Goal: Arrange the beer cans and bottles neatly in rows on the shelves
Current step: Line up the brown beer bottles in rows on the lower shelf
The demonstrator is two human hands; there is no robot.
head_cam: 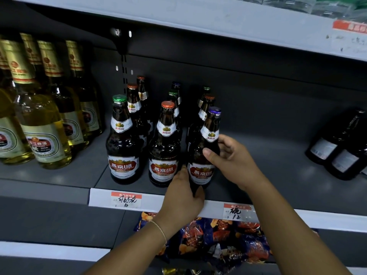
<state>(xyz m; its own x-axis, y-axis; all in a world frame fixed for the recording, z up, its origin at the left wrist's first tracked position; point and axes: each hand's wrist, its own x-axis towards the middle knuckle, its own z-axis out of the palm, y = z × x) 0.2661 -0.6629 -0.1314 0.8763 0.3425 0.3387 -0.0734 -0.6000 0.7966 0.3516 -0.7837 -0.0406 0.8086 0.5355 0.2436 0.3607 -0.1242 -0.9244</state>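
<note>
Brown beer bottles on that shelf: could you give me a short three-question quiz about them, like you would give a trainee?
1. True or false: both hands hold the purple-capped bottle.
2. What cap colour has the front bottle nearest the pale bottles?
A. green B. purple C. orange
3. Fill in: below the shelf edge lie ____ packets.

Key: 1 true: left hand low, right hand higher. 2 A. 3 snack.

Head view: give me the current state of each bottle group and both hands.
Purple-capped bottle: upright at shelf front, held by both hands.
Left hand: grips its base.
Right hand: grips its shoulder.
Brown U8 bottles: upright, capped, three columns.
Clear yellow bottles: upright, in rows at left.
Dark bottles: at right, back labels facing out.
</note>
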